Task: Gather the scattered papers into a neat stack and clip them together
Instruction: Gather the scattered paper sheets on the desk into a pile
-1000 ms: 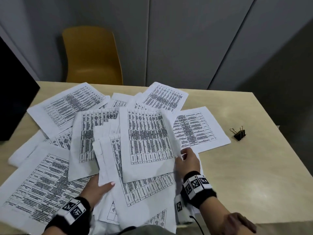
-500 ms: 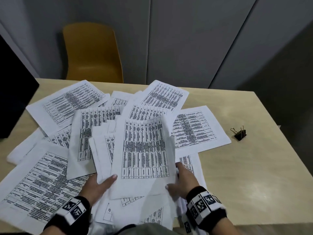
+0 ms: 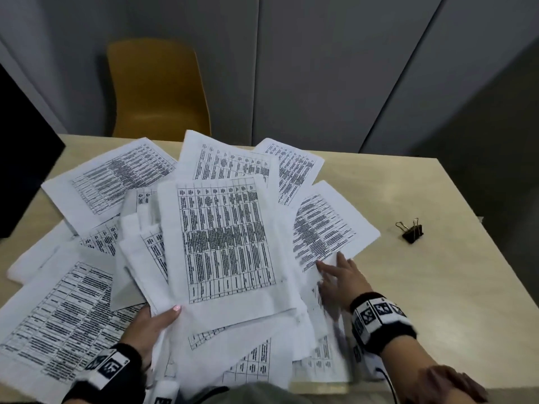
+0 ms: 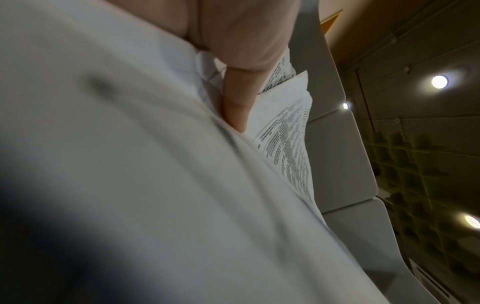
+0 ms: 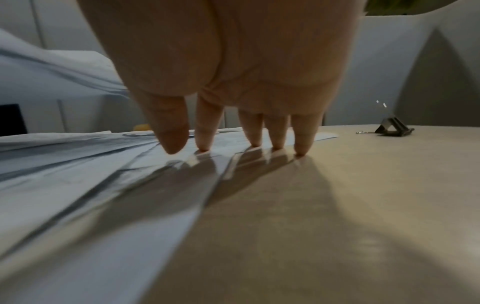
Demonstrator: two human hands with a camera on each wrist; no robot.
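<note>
A: Start on the left. What is the left hand (image 3: 151,322) doing?

B: It grips a bundle (image 3: 224,246) of printed sheets by the near left corner, thumb (image 3: 172,312) on top, the other fingers hidden under the paper. The left wrist view shows one finger (image 4: 235,102) pressed between the sheets. The bundle fans out unevenly away from the fingers, top sheet face up.

A: And further left of those fingers?

B: Loose papers (image 3: 58,310) lie flat on the tabletop (image 3: 437,287), overlapping; more spread beyond the bundle towards the far edge. A dark panel (image 3: 23,170) stands at the far left, and a yellow chair (image 3: 157,88) sits behind the tabletop.

A: Now the right hand (image 3: 341,278)?

B: Fingers straight and spread, holding nothing. In the right wrist view the fingertips (image 5: 203,144) come down on the edge of a sheet (image 3: 326,225) lying just beyond them, the outermost one touching bare tabletop. Whether they press or merely rest, I cannot tell.

A: Any sheets under that palm?

B: Yes, a few more run back from the fingers towards the near edge.

A: And the clip (image 3: 411,230)?

B: A black binder clip with wire handles, alone on the tabletop, well apart to the right of the right fingers and further away, touching no paper.
</note>
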